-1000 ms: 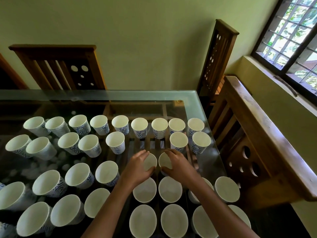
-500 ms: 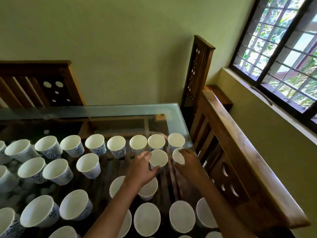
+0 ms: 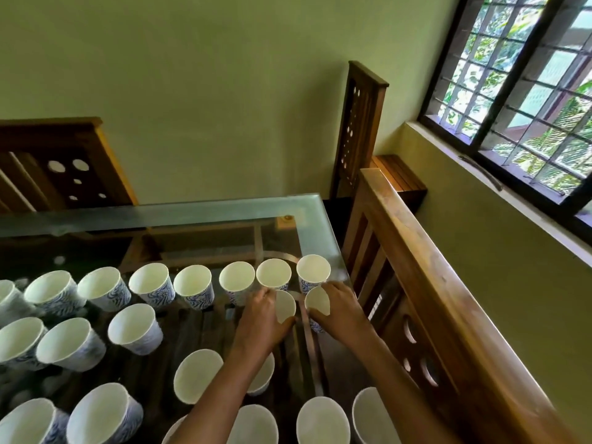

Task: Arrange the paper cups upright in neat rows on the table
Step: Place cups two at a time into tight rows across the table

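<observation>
White paper cups with blue swirl print outside, plain inside, upright in rows across the glass desk. Left hand grip clamped round one second-row cup, thumb at its near rim. Right hand grip clamped round the neighbouring cup, close to the desk's right edge, just in front of the far row. Wooden chair beside that edge.
</observation>
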Motion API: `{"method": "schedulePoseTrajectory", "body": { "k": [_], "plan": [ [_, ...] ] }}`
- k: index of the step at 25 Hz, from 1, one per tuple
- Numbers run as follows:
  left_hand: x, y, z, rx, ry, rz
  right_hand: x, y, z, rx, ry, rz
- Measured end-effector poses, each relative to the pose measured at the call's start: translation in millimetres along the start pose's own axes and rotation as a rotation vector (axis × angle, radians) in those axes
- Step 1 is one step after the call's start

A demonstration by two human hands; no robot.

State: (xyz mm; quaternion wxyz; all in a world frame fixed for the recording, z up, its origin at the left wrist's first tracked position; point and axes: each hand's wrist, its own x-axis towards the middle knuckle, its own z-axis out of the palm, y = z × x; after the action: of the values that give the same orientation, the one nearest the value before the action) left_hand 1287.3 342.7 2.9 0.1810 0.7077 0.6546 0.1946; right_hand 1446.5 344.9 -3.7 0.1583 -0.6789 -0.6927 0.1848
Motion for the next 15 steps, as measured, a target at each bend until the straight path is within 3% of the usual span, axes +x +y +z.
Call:
{"method": "schedulePoseTrajectory", "body": {
  "k": [15],
  "plan": [
    [-47,26,10,-0.083,-0.186,0.035,-67,14,-22,0.027,-0.109,0.050]
  ]
}}
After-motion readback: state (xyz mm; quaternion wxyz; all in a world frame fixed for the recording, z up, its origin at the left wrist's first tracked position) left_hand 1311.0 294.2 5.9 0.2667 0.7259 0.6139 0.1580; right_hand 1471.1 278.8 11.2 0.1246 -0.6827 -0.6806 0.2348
